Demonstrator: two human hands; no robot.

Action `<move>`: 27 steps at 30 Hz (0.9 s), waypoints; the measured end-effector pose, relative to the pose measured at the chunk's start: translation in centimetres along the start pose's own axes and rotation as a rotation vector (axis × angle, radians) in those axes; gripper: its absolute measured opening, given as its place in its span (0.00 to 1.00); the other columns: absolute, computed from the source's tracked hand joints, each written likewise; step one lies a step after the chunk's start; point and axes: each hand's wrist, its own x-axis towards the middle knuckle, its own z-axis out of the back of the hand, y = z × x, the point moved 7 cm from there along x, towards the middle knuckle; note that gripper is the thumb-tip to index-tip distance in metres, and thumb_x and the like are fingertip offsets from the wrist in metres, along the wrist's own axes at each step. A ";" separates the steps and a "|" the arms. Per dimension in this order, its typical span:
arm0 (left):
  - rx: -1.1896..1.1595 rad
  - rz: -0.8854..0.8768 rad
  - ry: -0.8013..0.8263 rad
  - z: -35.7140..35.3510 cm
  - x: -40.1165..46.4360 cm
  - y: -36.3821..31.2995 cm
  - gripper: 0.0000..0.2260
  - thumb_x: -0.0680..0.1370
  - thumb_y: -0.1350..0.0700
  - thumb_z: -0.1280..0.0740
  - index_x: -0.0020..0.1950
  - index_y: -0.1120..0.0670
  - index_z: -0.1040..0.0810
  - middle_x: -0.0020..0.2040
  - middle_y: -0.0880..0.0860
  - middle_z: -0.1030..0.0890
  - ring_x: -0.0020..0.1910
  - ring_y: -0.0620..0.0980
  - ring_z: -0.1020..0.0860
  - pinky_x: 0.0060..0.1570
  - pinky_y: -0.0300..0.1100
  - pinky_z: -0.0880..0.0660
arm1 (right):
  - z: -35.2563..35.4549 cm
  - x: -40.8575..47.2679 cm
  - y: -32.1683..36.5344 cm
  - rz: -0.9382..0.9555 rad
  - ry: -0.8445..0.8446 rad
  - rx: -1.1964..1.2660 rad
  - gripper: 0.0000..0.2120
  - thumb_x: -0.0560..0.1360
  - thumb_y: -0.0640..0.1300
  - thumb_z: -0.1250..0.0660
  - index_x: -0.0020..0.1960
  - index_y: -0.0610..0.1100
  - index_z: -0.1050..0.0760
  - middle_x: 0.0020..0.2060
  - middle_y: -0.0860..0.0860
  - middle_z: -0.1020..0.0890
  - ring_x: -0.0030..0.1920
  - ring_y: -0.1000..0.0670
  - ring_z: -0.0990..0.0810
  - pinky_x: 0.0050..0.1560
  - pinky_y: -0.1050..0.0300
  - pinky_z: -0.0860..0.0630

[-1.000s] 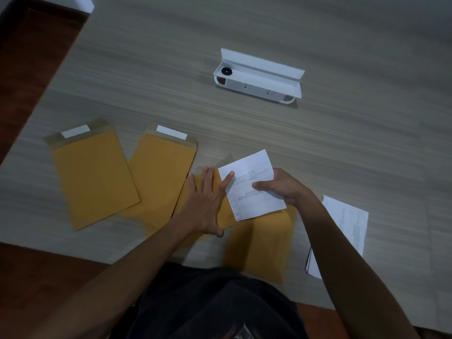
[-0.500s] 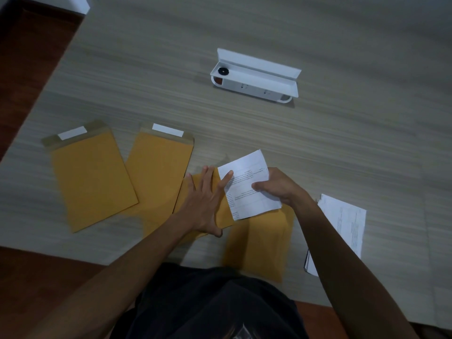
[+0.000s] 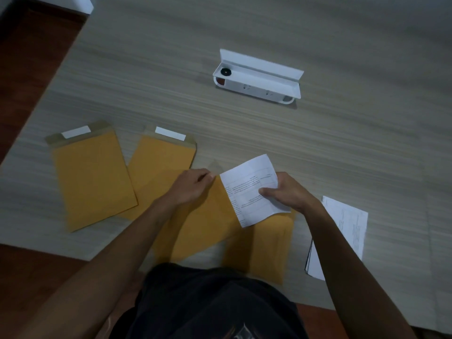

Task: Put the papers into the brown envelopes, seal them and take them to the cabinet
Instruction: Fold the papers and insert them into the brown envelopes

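Observation:
Several brown envelopes lie on the table. The far-left envelope (image 3: 93, 179) and a second envelope (image 3: 161, 162) lie with flaps open and white strips showing. A third envelope (image 3: 208, 223) lies under my hands, and my left hand (image 3: 193, 187) pinches its top edge near the flap. My right hand (image 3: 286, 194) grips a folded printed paper (image 3: 252, 189) just above that envelope's mouth. Another envelope (image 3: 266, 248) lies beneath, near the table's front edge. A stack of white papers (image 3: 349, 226) sits to the right, partly hidden by my right forearm.
A white box (image 3: 256, 79) with its lid open stands farther back on the wood-grain table (image 3: 342, 143). The table's left edge (image 3: 56, 79) borders dark reddish floor. My dark clothing fills the bottom centre.
My left hand has gone from lying flat on the envelope to pinching its top edge. The folded paper in my right hand stays in about the same place.

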 end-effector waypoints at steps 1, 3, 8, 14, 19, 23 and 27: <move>-0.018 -0.004 0.047 -0.3 0.2 0.1 0.11 0.82 0.53 0.40 0.45 0.52 0.20 0.41 0.47 0.19 0.42 0.46 0.22 0.45 0.45 0.27 | 0.0 0.1 -0.4 -0.020 0.006 0.005 0.12 0.74 0.42 0.30 0.57 0.47 0.20 0.52 0.52 0.16 0.49 0.52 0.17 0.50 0.54 0.20; -0.082 0.004 0.091 -0.7 0.3 0.1 0.10 0.82 0.55 0.40 0.46 0.52 0.20 0.43 0.47 0.19 0.43 0.45 0.22 0.46 0.42 0.28 | 0.1 0.2 -1.1 -0.058 0.005 0.023 0.12 0.72 0.42 0.29 0.55 0.48 0.20 0.51 0.53 0.16 0.49 0.52 0.17 0.52 0.49 0.20; -0.138 0.018 0.054 -1.4 0.4 -0.3 0.09 0.82 0.57 0.39 0.44 0.51 0.22 0.39 0.44 0.22 0.40 0.43 0.26 0.42 0.38 0.31 | 0.0 0.1 -1.3 -0.094 -0.001 0.104 0.13 0.70 0.44 0.26 0.54 0.48 0.19 0.49 0.54 0.15 0.48 0.52 0.16 0.52 0.51 0.20; -0.160 0.009 0.034 -1.8 0.6 -0.5 0.09 0.82 0.56 0.39 0.46 0.51 0.21 0.42 0.47 0.19 0.45 0.47 0.22 0.46 0.42 0.29 | -1.1 -0.3 -1.1 -0.106 0.057 0.140 0.12 0.73 0.40 0.28 0.56 0.47 0.20 0.49 0.54 0.15 0.47 0.55 0.17 0.44 0.63 0.23; -0.157 -0.032 0.016 -1.2 0.9 -1.2 0.11 0.82 0.54 0.39 0.49 0.54 0.18 0.47 0.49 0.17 0.48 0.47 0.20 0.48 0.44 0.25 | -2.4 -0.2 -1.3 -0.106 0.076 0.149 0.11 0.73 0.42 0.29 0.55 0.49 0.20 0.50 0.54 0.15 0.50 0.53 0.17 0.52 0.55 0.22; 0.028 0.007 0.140 -0.7 0.8 0.8 0.13 0.82 0.51 0.39 0.53 0.57 0.17 0.49 0.51 0.16 0.49 0.48 0.20 0.52 0.46 0.25 | -1.9 -0.4 -2.1 -0.113 0.003 0.155 0.11 0.73 0.42 0.29 0.55 0.49 0.20 0.50 0.55 0.15 0.49 0.53 0.16 0.51 0.54 0.21; -0.002 0.079 0.214 -1.4 0.3 2.4 0.12 0.81 0.54 0.36 0.53 0.59 0.17 0.52 0.53 0.16 0.53 0.50 0.20 0.57 0.45 0.26 | -2.0 -0.7 -2.4 -0.132 -0.076 0.101 0.10 0.74 0.41 0.31 0.55 0.47 0.20 0.49 0.55 0.16 0.46 0.56 0.18 0.41 0.63 0.24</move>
